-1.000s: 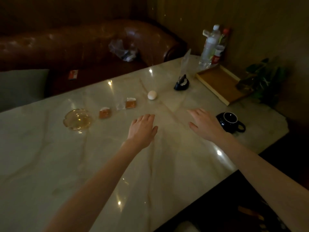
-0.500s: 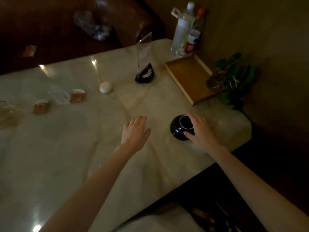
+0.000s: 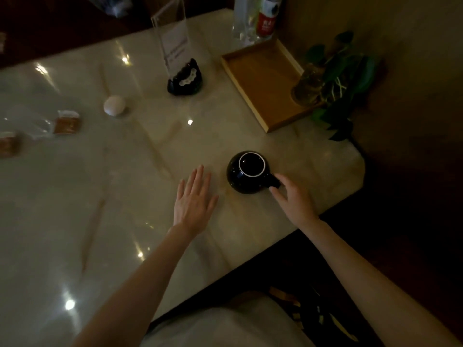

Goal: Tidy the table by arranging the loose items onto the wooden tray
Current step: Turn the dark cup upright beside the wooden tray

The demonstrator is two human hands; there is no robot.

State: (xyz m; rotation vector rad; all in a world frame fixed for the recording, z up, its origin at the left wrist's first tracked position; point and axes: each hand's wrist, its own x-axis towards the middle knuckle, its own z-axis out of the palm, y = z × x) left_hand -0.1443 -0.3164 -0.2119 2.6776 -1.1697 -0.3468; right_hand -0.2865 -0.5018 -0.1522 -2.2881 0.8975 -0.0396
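Observation:
A black mug stands upside down on the marble table, white foot ring up, handle pointing right. My right hand touches the handle with thumb and fingers closing around it. Just left of the mug, my left hand lies flat with fingers spread, holding nothing. The wooden tray sits at the far right with a glass plant vase on its right edge. A white egg-shaped object and two small orange packets lie at the left.
A clear acrylic sign holder stands in a black stone base left of the tray. Two bottles stand behind the tray. Green leaves hang over the table's right corner. The table edge runs diagonally near my right wrist.
The view has swung right and closer to the mug. My right hand slid from the mug's body to its handle. My left hand stayed flat beside the mug.

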